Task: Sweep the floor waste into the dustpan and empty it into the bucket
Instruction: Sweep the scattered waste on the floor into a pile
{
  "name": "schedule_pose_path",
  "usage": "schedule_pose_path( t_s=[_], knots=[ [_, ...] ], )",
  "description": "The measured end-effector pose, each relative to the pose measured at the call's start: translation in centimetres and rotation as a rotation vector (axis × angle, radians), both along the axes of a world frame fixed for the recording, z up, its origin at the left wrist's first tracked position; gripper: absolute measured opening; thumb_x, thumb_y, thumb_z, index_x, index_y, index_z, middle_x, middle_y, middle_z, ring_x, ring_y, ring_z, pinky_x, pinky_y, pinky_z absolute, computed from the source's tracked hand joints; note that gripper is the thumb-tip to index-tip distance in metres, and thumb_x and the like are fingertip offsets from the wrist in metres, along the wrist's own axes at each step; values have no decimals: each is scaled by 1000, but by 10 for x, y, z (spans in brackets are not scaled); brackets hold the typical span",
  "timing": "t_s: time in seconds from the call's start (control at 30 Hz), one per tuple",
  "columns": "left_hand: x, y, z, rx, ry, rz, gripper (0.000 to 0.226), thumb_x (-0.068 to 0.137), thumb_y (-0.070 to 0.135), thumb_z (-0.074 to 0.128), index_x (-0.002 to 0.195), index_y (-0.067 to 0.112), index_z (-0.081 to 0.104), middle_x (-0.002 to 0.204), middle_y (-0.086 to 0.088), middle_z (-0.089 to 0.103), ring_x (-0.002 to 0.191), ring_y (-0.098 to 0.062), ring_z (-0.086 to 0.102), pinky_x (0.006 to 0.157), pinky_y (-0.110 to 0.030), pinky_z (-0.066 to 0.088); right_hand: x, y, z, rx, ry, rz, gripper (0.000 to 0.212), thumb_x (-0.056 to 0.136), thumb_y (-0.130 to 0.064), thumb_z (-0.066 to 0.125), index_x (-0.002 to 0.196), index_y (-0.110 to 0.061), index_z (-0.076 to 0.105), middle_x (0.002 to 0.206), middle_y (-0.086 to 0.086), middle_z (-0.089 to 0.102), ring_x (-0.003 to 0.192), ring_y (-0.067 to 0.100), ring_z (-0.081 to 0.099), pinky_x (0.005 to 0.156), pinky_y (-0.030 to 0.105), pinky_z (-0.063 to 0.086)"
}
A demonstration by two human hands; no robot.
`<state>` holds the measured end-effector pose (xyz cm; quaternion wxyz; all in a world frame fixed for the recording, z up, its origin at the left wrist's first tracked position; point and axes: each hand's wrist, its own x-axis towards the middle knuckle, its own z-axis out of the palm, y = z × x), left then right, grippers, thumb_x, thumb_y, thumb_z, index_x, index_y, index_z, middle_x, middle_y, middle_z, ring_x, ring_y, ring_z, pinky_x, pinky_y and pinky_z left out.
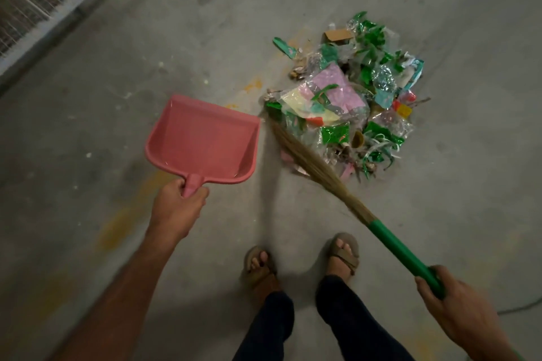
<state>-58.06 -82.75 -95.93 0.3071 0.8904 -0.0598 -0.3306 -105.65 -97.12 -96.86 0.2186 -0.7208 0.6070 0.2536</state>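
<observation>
While both hands are busy: the person stands over a heap of litter on a bare concrete floor (pixel 123 73), sandalled feet (pixel 302 261) just behind the tools.
Left hand (pixel 179 208): fingers wrapped tight round the stub handle of the pink dustpan (pixel 202 141); nothing loose about that hold.
Dustpan lie: its long axis runs straight out from the left grip, mouth pointing away and a little toward the heap; the pan looks lifted or tilted, and I cannot tell whether its lip touches the floor.
Right hand (pixel 451 305): clenched round the end of the broom's green handle, thumb over the top.
Broom (pixel 322 173): the shaft slants forward and inward from the right grip, and the bristle tip lands at the near-left edge of the heap, just beside the pan's far corner.
Waste pile (pixel 346 97): ahead of both grips, nearer the broom than the pan; it lies beyond and to the side of the pan's mouth, not in front of it.
What the next move turns on: by my reckoning the pan must come round to face the heap, so the broom can draw litter toward the left hand.
Materials: crinkled clear film, shiny green foil scraps, pink and yellow paper, a scrap of brown card; light, springy stuff likely to skitter.
Broom head: dry straw-coloured grass, soft and tapering.
Pan: smooth moulded plastic, shallow, raised side walls.
Bucket: not in sight.
</observation>
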Motion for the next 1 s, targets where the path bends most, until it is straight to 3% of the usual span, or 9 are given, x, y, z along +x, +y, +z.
schedule_pose_path(
  t_s=[0.13, 0.33, 0.43, 0.53, 0.6, 0.77, 0.87, 1.0],
  knots=[
    [11, -14, -9, 3, -11, 28, 12, 89, 16, 68, 81, 8, 63, 67, -5, 65, 50, -19, 54, 54, -27, 45, 7, 33, 2, 150, -71, -75, 25, 90, -50, 64, 102, -31, 54, 61, -4, 61, 57, 14, 63, 57, 29, 50],
    [3, -43, -18, 49, -37, 18, 15, 90, 13, 67, 78, 12, 60, 75, -11, 66, 53, -19, 53, 46, -24, 43, 54, 41, -47, 221, -49, -23, 33, 92, -65, 45, 110, -36, 48, 78, -5, 62, 76, 21, 68, 62, 32, 49],
    [-7, -66, -20, 92, -35, -50, 11, 91, 12, 67, 83, 7, 62, 77, -13, 66, 55, -20, 54, 47, -26, 41, 74, 15, -68, 230, -40, -99, 36, 96, -60, 42, 113, -29, 49, 78, -3, 59, 67, 21, 59, 61, 31, 49],
    [-12, -89, -19, 98, -34, -134, 11, 92, 11, 67, 90, 1, 63, 77, -14, 65, 55, -22, 52, 40, -17, 41, 64, -16, -76, 183, -75, -221, 37, 97, -58, 42, 112, -25, 48, 78, 0, 60, 67, 23, 59, 63, 34, 52],
    [-12, -108, -22, 111, -34, -189, 10, 92, 11, 67, 90, 2, 63, 77, -14, 65, 55, -21, 53, 44, -21, 44, 45, -34, -74, 145, -65, -236, 38, 97, -60, 41, 114, -26, 47, 77, 0, 60, 64, 21, 60, 60, 33, 51],
    [-9, -144, -33, 153, -55, -301, 22, 79, 25, 73, 76, 8, 61, 66, -14, 68, 52, -27, 60, 56, -42, 54, -12, -54, -49, 150, -84, -261, 40, 91, -70, 41, 113, -38, 47, 75, -5, 64, 61, 12, 62, 62, 35, 56],
    [-6, -161, -42, 179, -56, -346, 23, 81, 19, 75, 74, 5, 59, 66, -20, 67, 52, -26, 58, 53, -37, 47, -31, -48, -20, 285, -165, -304, 46, 74, -83, 44, 106, -51, 49, 75, -10, 69, 63, 2, 66, 65, 26, 56],
    [7, -174, -53, 177, -57, -355, 18, 82, 11, 74, 77, 8, 57, 68, -15, 69, 57, -27, 64, 57, -36, 54, -28, -35, 11, 394, -183, -383, 55, 57, -88, 48, 107, -67, 42, 77, -28, 69, 67, -7, 68, 68, 17, 55]
  ],
)
